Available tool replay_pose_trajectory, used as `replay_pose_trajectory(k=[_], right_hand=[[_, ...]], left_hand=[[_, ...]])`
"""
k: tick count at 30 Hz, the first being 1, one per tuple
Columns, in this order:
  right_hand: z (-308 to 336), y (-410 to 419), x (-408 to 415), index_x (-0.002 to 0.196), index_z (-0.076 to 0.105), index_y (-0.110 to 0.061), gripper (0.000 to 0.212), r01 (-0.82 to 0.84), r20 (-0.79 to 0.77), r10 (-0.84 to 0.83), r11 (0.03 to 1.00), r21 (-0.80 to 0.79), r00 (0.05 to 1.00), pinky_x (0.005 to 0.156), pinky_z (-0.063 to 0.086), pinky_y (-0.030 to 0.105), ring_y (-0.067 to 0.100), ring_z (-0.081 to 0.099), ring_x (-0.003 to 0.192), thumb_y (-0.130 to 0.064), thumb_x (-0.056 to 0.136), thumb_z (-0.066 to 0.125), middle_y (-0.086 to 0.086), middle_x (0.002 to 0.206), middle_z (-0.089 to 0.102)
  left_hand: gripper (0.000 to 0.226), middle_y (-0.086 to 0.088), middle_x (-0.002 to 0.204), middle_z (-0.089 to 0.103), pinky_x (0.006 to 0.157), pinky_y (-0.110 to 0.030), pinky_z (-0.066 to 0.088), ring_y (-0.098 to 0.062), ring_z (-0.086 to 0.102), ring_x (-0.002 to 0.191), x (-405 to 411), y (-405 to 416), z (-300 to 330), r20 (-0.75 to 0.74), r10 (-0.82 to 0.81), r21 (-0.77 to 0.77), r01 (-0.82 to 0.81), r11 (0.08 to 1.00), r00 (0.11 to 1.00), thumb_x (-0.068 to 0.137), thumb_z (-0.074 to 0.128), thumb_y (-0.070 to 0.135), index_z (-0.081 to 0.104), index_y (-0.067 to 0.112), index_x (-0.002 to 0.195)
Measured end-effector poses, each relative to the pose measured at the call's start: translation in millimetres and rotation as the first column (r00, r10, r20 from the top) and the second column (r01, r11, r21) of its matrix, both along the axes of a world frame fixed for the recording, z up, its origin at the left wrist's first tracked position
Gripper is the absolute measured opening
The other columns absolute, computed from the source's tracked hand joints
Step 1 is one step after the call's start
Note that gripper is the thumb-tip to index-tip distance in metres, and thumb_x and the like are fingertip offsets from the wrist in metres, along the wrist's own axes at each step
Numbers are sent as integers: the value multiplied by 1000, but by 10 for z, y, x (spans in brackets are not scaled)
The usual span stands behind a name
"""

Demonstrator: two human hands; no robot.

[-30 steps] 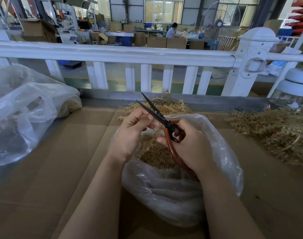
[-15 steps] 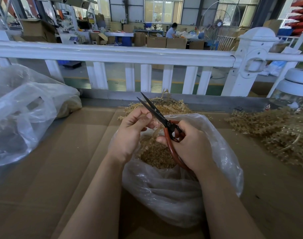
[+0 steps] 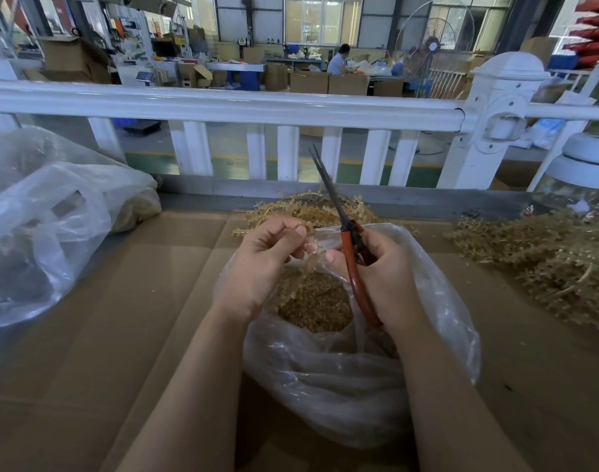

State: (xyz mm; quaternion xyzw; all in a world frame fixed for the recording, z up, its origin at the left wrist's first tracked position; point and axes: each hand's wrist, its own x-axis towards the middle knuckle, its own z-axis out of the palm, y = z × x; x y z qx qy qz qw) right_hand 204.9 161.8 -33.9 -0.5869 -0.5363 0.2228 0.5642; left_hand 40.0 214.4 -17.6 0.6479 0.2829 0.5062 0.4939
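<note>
The scissors (image 3: 346, 229) are gripped in the right hand (image 3: 386, 277), whose fingers are curled round the red handles, just above the open mouth of the clear plastic bag (image 3: 342, 386) at the near centre of the cardboard surface (image 3: 121, 301). Their long axis runs from the handle ends, near and right, up to the tips, far and slightly left; the blades are seen almost together. They are judged stiff, fairly light and sharp, and best held by the handles only. A small dry sprig (image 3: 316, 246) is pinched between thumb and fingertips of the left hand (image 3: 260, 267), just left of the scissors. It is judged very light and brittle, so a gentle pinch on its stem is called for. Cut bits (image 3: 315, 301) lie in the bag; uncut sprigs are heaped just beyond it (image 3: 308, 206) and well to the right (image 3: 536, 253).
</note>
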Motion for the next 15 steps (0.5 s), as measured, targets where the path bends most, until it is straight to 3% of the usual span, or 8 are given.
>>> replay_pose_trajectory(k=[6, 9, 13, 15], right_hand=[[6, -5, -46, 91, 69, -24, 18, -97, -66, 97, 995, -7, 993, 71, 59, 24, 13, 71, 78, -20, 81, 84, -1, 84, 73], [28, -21, -15, 87, 69, -22, 17, -98, -201, 105, 994, 44, 974, 71, 60, 30, 19, 70, 74, -26, 77, 82, -1, 78, 71], [75, -41, 28, 74, 71, -33, 17, -96, -340, 133, 988, 124, 931, 69, 58, 36, 17, 66, 69, -19, 77, 81, -6, 72, 67], [86, -54, 36, 71, 72, -37, 30, -101, -380, 153, 983, 152, 912, 60, 55, 25, 6, 63, 60, -10, 84, 79, -9, 69, 66]], left_hand=[[9, 9, 76, 69, 67, -14, 49, 0, 62, 72, 41, -30, 7, -38, -37, 16, 37, 999, 999, 95, 60, 16, 68, 12, 94], [32, 1, 94, 66, 70, -15, 48, -4, 60, 79, 20, -25, 2, -38, -32, -82, 29, 996, 999, 81, 66, 39, 66, 15, 101], [52, 5, 94, 71, 74, -19, 51, -7, 66, 83, -20, -33, 6, -141, -160, -243, 122, 962, 977, 71, 75, 56, 68, 18, 106], [56, 1, 101, 74, 88, -34, 54, -18, 70, 96, -14, -38, 1, -201, -264, -333, 187, 924, 943, 64, 78, 57, 70, 22, 108]])
